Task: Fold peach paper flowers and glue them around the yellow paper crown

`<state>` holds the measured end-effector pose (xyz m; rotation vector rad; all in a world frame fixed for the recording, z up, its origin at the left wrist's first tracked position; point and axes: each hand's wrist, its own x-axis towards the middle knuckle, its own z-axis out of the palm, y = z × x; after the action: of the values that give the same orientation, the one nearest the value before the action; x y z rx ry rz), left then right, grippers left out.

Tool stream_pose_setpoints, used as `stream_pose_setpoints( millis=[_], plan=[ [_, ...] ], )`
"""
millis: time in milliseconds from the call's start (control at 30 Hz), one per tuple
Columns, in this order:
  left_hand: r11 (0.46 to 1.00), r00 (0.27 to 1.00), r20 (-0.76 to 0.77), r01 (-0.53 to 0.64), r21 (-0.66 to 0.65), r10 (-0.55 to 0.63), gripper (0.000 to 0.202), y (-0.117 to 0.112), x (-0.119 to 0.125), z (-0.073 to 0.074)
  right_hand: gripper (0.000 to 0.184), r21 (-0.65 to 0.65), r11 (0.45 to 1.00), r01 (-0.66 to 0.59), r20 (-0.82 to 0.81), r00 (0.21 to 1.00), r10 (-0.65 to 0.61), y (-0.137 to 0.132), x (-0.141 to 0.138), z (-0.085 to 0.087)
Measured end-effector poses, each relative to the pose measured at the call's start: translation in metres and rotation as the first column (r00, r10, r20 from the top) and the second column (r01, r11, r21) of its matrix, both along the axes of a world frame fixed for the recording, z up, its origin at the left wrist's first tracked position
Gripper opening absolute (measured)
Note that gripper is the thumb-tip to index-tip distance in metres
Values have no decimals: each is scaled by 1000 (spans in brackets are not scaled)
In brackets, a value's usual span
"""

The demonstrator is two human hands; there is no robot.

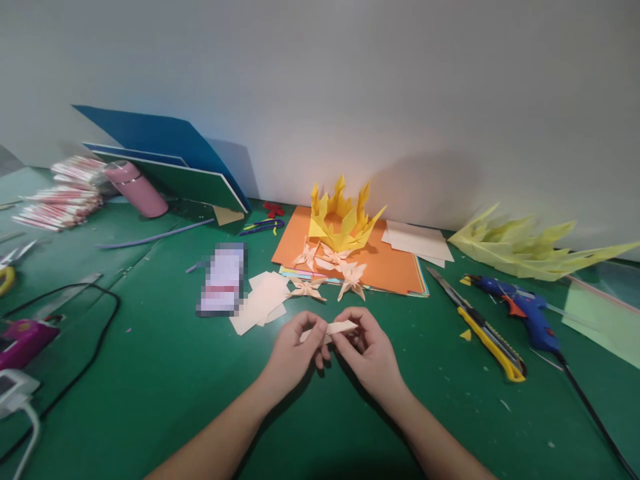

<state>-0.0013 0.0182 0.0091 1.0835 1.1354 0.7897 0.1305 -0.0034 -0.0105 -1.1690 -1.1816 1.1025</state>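
Between my two hands is a small folded strip of pale peach paper [341, 327]. My left hand [299, 343] pinches its left end with thumb and fingers, and my right hand [369, 345] grips the right end; the fingers partly hide it. Just beyond my hands lie several peach origami flowers [352, 279], some on a stack of orange paper [395, 270]. Left of them are loose peach paper sheets [260, 303]. A yellow folded-paper crown [345, 223] stands on the orange stack.
To the right lie a yellow utility knife [485, 333], a blue glue gun [530, 313] and a pale yellow folded-paper piece [530, 250]. On the left are a blurred-out phone [223, 280], a pink bottle [137, 189], leaning boards [175, 173], scissors [10, 270] and a black cable [107, 333].
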Motion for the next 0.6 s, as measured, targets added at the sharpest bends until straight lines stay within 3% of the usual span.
stream_pose_setpoints(
  millis=[200, 600],
  plan=[
    [1000, 999, -38, -29, -9, 29, 37, -1, 2, 4, 11, 79, 997, 9, 58, 998, -13, 0, -1, -1],
    [992, 995, 32, -96, -78, 99, 33, -3, 2, 2, 12, 15, 999, 37, 70, 997, -38, 0, 0, 1]
  ],
)
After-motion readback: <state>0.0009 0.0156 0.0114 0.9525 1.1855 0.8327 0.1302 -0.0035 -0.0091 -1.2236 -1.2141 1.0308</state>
